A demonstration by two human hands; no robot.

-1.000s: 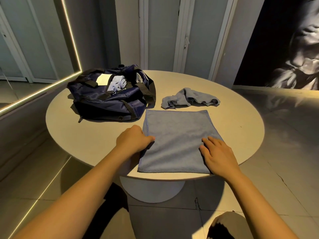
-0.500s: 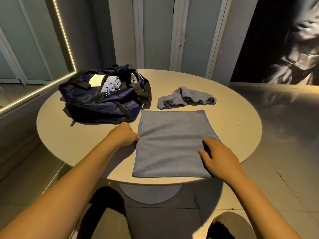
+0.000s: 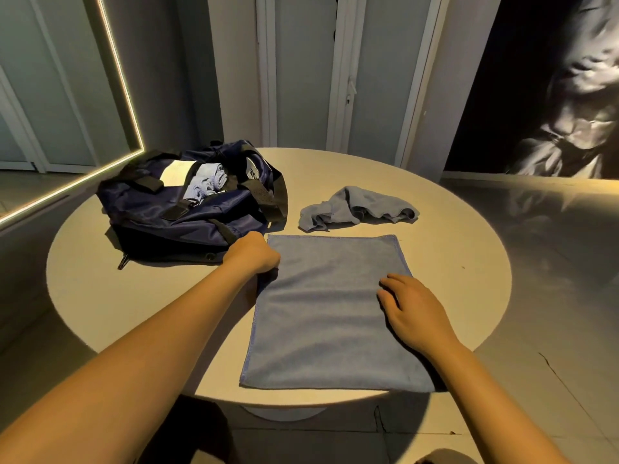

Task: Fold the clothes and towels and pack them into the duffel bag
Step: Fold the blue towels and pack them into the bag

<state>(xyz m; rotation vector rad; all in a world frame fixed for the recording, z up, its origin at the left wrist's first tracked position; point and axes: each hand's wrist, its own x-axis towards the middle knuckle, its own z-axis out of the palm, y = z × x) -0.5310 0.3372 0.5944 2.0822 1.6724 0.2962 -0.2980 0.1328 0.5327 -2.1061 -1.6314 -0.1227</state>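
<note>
A blue towel (image 3: 321, 306) lies flat on the round table (image 3: 140, 306), its near edge at the table's front rim. My left hand (image 3: 253, 254) sits at the towel's left edge close to the far left corner, fingers curled and pinching the hem. My right hand (image 3: 413, 309) rests on the towel's right side with its fingers spread. A crumpled grey-blue cloth (image 3: 355, 207) lies just beyond the towel. The navy duffel bag (image 3: 187, 212) stands unzipped at the far left, with folded light-blue cloth (image 3: 204, 182) inside it.
The table is small, with its rim close on every side. Tiled floor lies below it. A wall with a lit strip (image 3: 124, 82) runs on the left and doors (image 3: 335, 72) stand behind the table.
My left hand has slid along the towel's left edge toward the far corner beside the bag. My right hand has moved slightly farther up the towel's right side.
</note>
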